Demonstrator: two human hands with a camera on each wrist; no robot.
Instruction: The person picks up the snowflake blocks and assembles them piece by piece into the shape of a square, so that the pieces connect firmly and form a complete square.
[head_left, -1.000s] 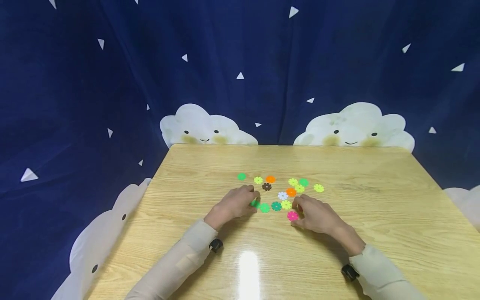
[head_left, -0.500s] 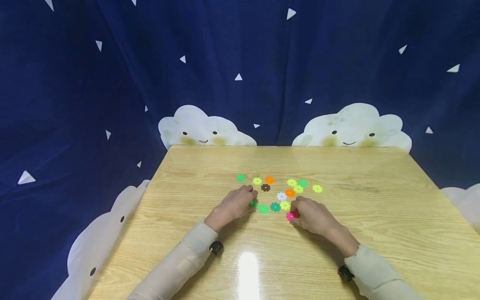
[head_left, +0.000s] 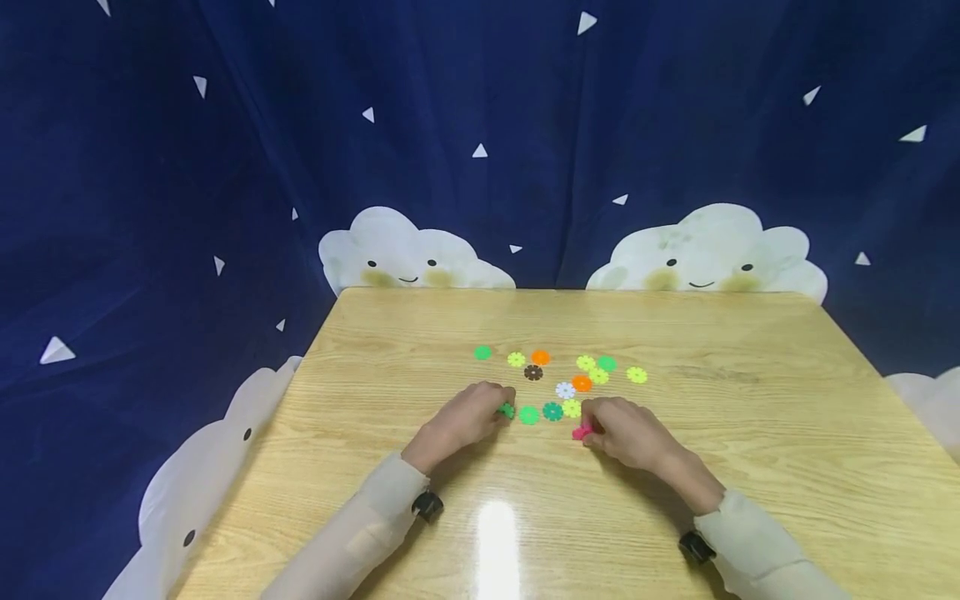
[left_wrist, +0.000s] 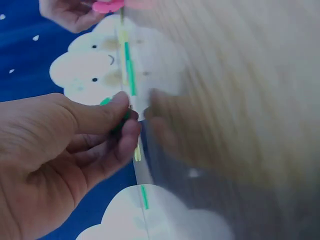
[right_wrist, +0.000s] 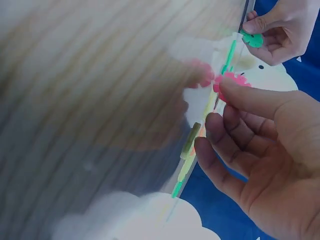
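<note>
My left hand pinches a green notched plastic disc between thumb and fingers, at the left end of the front row of discs. The right wrist view shows this green disc tilted up off the table. On the other side, my right hand holds a pink notched disc by its edge, thumb against it. In the right wrist view the pink disc stands tilted, partly covered by the thumb. A light green disc, a teal disc and a yellow disc lie flat between the hands.
Behind the hands lie a white disc, an orange disc, a brown disc and several more in green, yellow and orange. The wooden table ends at a blue curtain with clouds.
The right fingers have closed on the pink disc, which lay flat and is now tipped up. The left fingers have drawn together on the green disc and shifted it slightly left.
</note>
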